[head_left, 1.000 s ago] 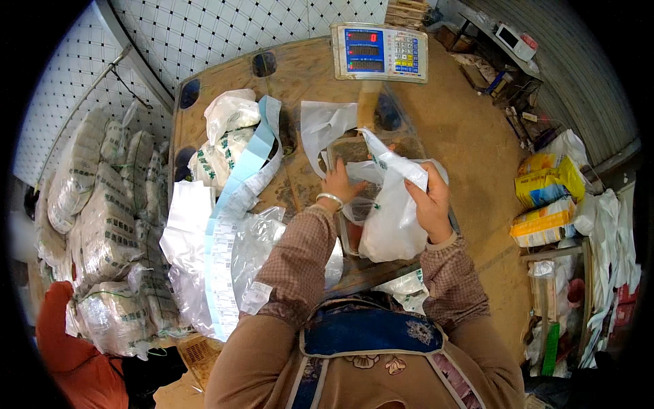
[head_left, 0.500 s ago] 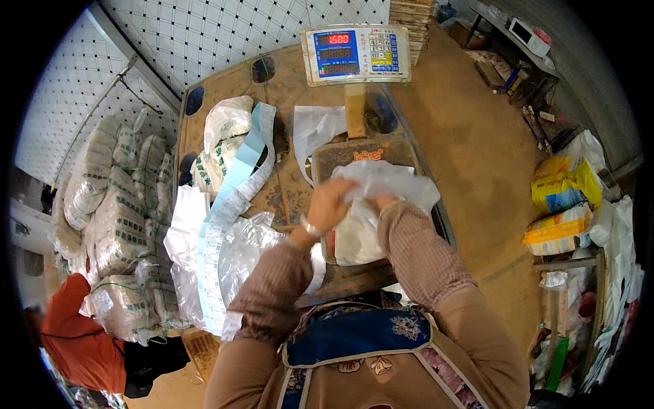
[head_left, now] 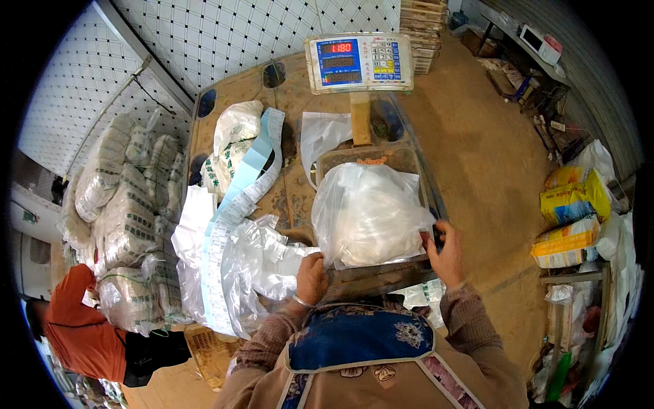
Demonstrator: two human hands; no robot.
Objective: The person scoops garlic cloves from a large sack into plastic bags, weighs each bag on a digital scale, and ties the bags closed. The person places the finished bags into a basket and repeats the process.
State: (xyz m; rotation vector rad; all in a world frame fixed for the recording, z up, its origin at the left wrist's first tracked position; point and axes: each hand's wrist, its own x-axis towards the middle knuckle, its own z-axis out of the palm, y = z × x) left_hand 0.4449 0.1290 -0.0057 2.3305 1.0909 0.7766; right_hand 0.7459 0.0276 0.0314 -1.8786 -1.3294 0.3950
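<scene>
The broad brown worktop [head_left: 238, 88] carries, toward its left, a long blue-and-white label strip [head_left: 216, 266] and some clear plastic packaging [head_left: 262, 259], both lying much as they did a moment ago. Toward its right edge stands the weighing scale [head_left: 360, 121], and on the scale's platform sits a translucent white plastic bag [head_left: 368, 215], broad and rounded, with something pale inside that I can't make out. Half a second ago the person's hands were close together over the top of that bag; now they have parted to either side, leaving its top uncovered. The left hand [head_left: 312, 279] is at the bag's near left corner, fingers curled; the right hand [head_left: 446, 253] is at its right edge, thumb and fingers bent. Whether either pinches the plastic or only touches it, I can't tell. The red digits on the display panel [head_left: 340, 60] have changed too. To my mind, the bag's weight is bearing on the platform, though hands this close could still disturb the reading.
</scene>
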